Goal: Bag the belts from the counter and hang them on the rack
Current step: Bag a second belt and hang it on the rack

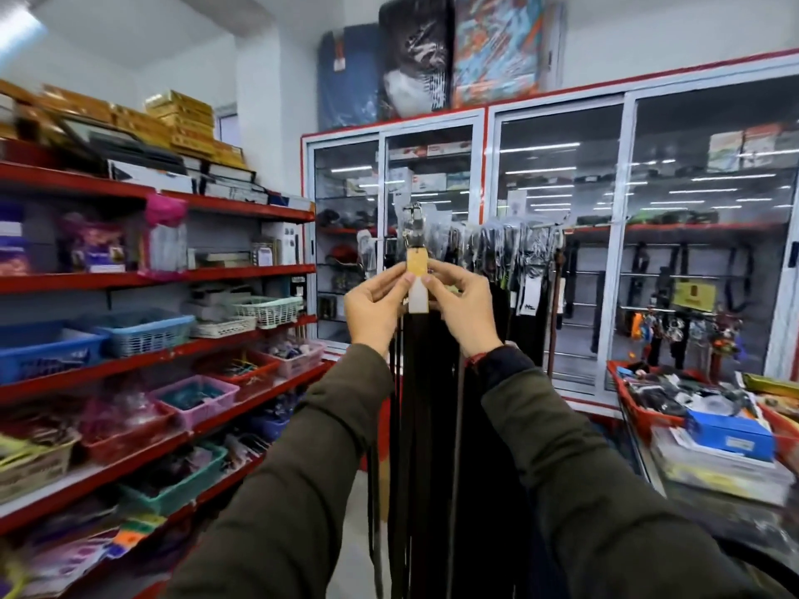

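Belt (pixel 416 322) under inspection hangs at the centre of the view, long axis vertical, buckle end at twelve o'clock and strap running down toward six o'clock, out of frame. We note a dark, near-black strap, flat and narrow, with a metal buckle (pixel 413 216) at the top in a glossy clear plastic bag. Below the buckle sits a tan rectangular tag (pixel 417 265), and under it a pale label (pixel 418 298) of the same width.

Our left hand (pixel 375 306) pinches the tag from nine o'clock, thumb and forefinger closed on its edge. Our right hand (pixel 465 311) does likewise from three o'clock, its fingers clamped on the opposite edge. Both sleeves are dark olive cloth.

Further dark belts (pixel 525 304) in crinkled clear wrappers hang in a row from the rack (pixel 549 227) at two o'clock, all vertical. Behind them stands a glass-fronted cabinet (pixel 562 166) with a red and white frame. At nine o'clock we record red metal shelves (pixel 151 356) holding woven plastic baskets. A cluttered counter (pixel 713 447) lies at four o'clock.
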Motion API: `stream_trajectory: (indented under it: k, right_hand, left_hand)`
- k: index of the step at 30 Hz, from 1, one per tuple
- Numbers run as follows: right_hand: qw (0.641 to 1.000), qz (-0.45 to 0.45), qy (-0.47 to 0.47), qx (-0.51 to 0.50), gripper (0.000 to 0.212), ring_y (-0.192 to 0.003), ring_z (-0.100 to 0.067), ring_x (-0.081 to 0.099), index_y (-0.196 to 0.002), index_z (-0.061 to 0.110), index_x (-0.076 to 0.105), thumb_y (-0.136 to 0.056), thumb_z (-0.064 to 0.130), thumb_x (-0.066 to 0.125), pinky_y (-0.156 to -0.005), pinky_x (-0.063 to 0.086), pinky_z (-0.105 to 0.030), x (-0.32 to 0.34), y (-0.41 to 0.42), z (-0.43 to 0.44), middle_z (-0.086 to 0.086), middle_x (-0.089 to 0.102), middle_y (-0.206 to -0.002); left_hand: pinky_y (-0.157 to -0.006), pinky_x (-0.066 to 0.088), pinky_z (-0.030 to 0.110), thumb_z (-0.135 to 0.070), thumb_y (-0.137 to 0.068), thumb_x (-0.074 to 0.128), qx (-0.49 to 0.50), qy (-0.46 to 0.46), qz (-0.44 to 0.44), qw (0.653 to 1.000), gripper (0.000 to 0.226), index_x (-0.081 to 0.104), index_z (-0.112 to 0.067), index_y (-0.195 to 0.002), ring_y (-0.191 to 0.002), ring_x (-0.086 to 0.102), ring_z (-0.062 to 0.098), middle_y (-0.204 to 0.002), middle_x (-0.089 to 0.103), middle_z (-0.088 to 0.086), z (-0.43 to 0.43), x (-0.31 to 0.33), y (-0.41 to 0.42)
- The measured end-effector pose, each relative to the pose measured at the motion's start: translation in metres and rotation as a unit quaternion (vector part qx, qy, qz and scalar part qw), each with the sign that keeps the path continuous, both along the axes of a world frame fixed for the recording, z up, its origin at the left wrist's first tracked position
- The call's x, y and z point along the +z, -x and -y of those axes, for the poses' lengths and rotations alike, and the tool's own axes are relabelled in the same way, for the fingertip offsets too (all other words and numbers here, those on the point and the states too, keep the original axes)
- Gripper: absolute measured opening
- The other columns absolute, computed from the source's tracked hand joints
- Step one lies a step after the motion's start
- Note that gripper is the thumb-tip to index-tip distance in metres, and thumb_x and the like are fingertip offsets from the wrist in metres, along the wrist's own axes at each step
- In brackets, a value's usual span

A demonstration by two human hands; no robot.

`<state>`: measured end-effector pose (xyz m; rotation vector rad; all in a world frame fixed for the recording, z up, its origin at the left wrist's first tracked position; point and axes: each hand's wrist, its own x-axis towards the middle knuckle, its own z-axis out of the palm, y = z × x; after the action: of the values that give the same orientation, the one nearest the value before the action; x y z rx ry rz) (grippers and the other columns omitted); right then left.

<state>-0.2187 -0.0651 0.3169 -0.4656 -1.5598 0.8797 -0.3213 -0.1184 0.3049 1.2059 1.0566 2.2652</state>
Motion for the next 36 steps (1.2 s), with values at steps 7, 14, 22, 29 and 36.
stream_trajectory:
  k: [7,14,22,29,36]
  right_hand:
    - [0.998,-0.006,0.052,0.018,0.027,-0.098,-0.034,0.073,-0.118,0.002,0.071,-0.092,0.003,0.063,-0.083,0.061,-0.048,0.025,0.038,-0.021,-0.018,0.076,-0.103]
    - [0.995,-0.025,0.09,0.019,0.028,-0.092,-0.028,0.073,-0.119,-0.002,0.069,-0.092,0.0,0.062,-0.074,0.063,-0.037,0.004,0.048,-0.038,-0.024,0.074,-0.11]
    - [0.996,0.0,0.039,-0.074,0.038,-0.101,-0.024,0.072,-0.132,0.013,0.062,-0.093,0.012,0.061,-0.094,0.058,-0.048,-0.028,0.041,-0.058,-0.01,0.074,-0.109]
    - [0.972,0.009,-0.041,-0.231,0.04,-0.12,-0.007,0.056,-0.136,0.029,0.052,-0.097,0.02,0.053,-0.103,0.049,-0.031,-0.111,0.0,-0.059,0.01,0.055,-0.132]
    - [0.923,0.089,0.004,-0.373,0.049,-0.148,-0.021,0.029,-0.144,0.025,0.044,-0.097,0.022,0.055,-0.118,0.033,-0.046,-0.209,-0.083,-0.07,0.0,0.029,-0.157]
  left_hand:
    - [-0.095,0.058,0.046,-0.004,-0.092,0.068,0.017,0.021,-0.007,1.0,0.034,0.065,0.005,-0.125,-0.107,0.07,0.033,-0.122,0.07,0.027,-0.017,0.027,0.031]
    - [-0.103,0.052,0.055,-0.005,-0.092,0.068,-0.006,0.06,-0.003,0.998,0.034,0.066,0.006,-0.124,-0.117,0.067,0.04,-0.122,0.07,0.027,-0.044,0.008,0.048]
    - [-0.102,0.054,0.033,0.003,-0.096,0.056,0.085,0.041,-0.072,0.993,0.034,0.068,-0.005,-0.127,-0.113,0.068,0.022,-0.126,0.07,0.011,-0.071,-0.023,0.037]
    - [-0.119,0.027,0.023,-0.007,-0.096,0.052,0.222,-0.021,-0.285,0.932,0.044,0.06,-0.027,-0.135,-0.142,0.037,0.014,-0.148,0.044,-0.001,-0.081,-0.104,-0.009]
    - [-0.13,0.006,0.044,-0.013,-0.098,0.047,0.143,-0.005,-0.447,0.883,0.051,0.048,-0.036,-0.143,-0.158,0.009,0.015,-0.161,0.029,-0.01,-0.101,-0.199,-0.077]
